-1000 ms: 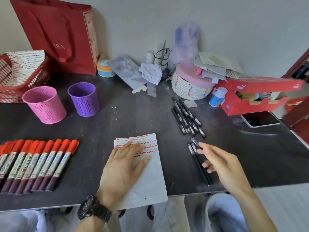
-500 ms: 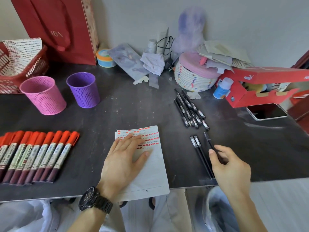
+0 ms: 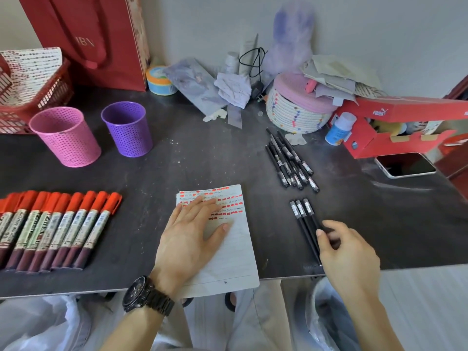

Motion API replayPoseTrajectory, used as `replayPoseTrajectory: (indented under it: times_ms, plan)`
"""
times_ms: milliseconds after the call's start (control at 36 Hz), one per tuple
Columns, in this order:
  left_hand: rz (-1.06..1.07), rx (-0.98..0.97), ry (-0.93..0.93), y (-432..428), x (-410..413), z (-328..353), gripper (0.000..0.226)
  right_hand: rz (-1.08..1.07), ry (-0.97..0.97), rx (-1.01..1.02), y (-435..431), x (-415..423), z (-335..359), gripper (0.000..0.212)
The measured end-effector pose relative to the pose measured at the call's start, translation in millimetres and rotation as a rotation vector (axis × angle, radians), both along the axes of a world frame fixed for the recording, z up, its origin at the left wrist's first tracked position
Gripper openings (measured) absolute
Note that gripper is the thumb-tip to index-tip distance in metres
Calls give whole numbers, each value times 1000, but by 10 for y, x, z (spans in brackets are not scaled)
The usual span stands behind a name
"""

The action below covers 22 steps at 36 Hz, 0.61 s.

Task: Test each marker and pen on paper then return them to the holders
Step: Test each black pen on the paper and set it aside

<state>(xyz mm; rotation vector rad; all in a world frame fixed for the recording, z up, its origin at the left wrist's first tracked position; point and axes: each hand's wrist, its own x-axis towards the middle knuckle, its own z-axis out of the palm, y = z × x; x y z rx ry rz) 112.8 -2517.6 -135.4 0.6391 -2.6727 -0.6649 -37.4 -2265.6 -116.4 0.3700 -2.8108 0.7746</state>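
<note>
My left hand (image 3: 187, 239) lies flat on the white paper (image 3: 235, 252), which carries rows of red test marks near its top. Three black pens (image 3: 300, 211) lie side by side right of the paper. My right hand (image 3: 347, 252) pinches the lower part of the rightmost one between thumb and fingers, and the pen rests on the table. A loose pile of several black pens (image 3: 291, 160) lies farther back. Several red-capped markers (image 3: 58, 224) are lined up at the left. The pink holder (image 3: 65, 138) and purple holder (image 3: 128, 129) stand with nothing visible inside.
A phone (image 3: 405, 164) lies by a red shoe box (image 3: 405, 110) at the right. A woven basket (image 3: 296, 112), papers and a cable crowd the back. A red mesh basket (image 3: 38, 102) and a red bag (image 3: 96, 39) stand at back left. The dark table's front edge (image 3: 76, 292) runs below my hands.
My right hand has brought a third black pen down and lined it up parallel with the two lying right of the paper. My left hand stays on the paper.
</note>
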Motion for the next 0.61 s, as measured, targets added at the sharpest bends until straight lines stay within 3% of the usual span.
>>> replayPoseTrajectory:
  times_ms: [472, 611]
  plan:
    - [-10, 13, 8, 7, 5, 30, 59, 41, -100, 4, -16, 89, 77, 5]
    - [-15, 12, -10, -8, 7, 23, 51, 23, -119, -1, -33, 50, 105, 2]
